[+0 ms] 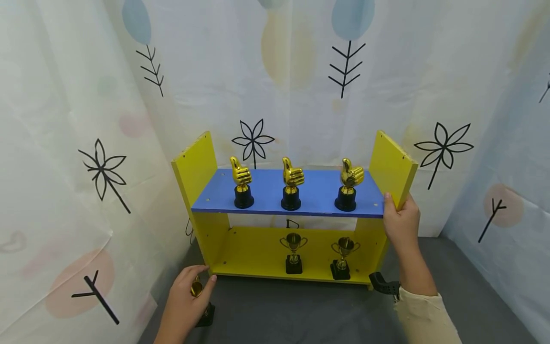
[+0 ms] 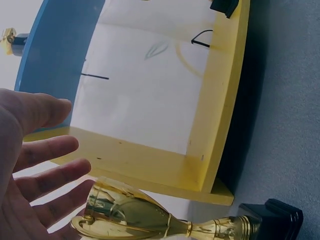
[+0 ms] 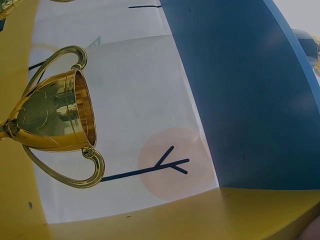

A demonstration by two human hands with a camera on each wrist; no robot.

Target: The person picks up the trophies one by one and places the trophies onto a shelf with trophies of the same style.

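Note:
A two-tier shelf (image 1: 258,277) has yellow sides and base and a blue middle board (image 1: 266,188). My left hand (image 1: 185,298) is by its lower left corner, fingers spread, thumb apart. Beside that hand, a gold trophy cup (image 2: 135,212) with a black base stands on the grey surface, partly hidden in the head view. In the left wrist view the left hand (image 2: 35,165) has its fingertips close to the cup's rim; contact is unclear. My right hand (image 1: 403,222) grips the yellow right side panel (image 1: 393,167), thumb in front near the blue board's end.
Gold thumbs-up trophies stand on the blue board: left (image 1: 243,184), middle (image 1: 292,184) and right (image 1: 348,185). Below are two gold cups, one near the middle (image 1: 294,253) and one at right (image 1: 342,258). Patterned white curtains (image 1: 301,95) surround the grey surface (image 1: 275,310).

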